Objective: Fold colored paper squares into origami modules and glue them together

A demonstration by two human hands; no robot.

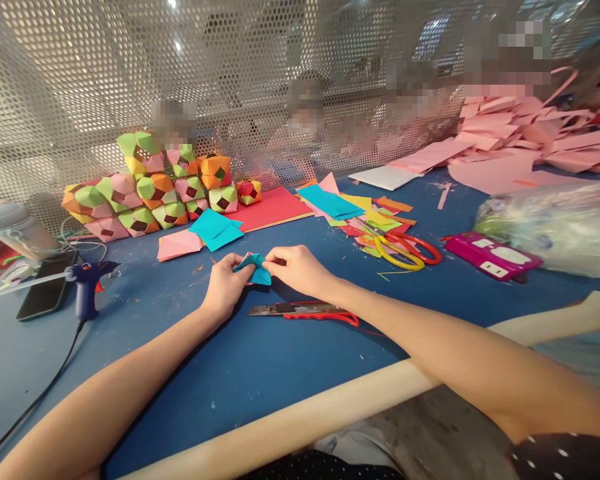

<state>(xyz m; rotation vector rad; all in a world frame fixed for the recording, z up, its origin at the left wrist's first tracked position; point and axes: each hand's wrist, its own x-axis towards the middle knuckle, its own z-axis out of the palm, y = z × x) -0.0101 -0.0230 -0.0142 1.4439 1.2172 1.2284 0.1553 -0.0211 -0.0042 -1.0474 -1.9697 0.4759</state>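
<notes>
A partly folded blue piece of paper (260,273), with a bit of pink at its edge, is held between both hands above the blue table. My left hand (226,285) grips its left side, thumb on top. The fingers of my right hand (300,270) pinch its right edge. Just beyond lie blue paper sheets (216,230) and a stack of pink paper sheets (180,245). A red utility knife (305,310) rests on the table below my hands, its blade end toward the left. Fingertips on the far side of the paper are hidden.
Folded paper balls (155,190) are stacked at the back left. A glue gun (87,287) stands left by a phone (47,287). Scissors (405,250) lie on coloured scraps to the right, near a magenta power strip (493,255) and plastic bag (555,227). Pink strips (510,127) pile behind.
</notes>
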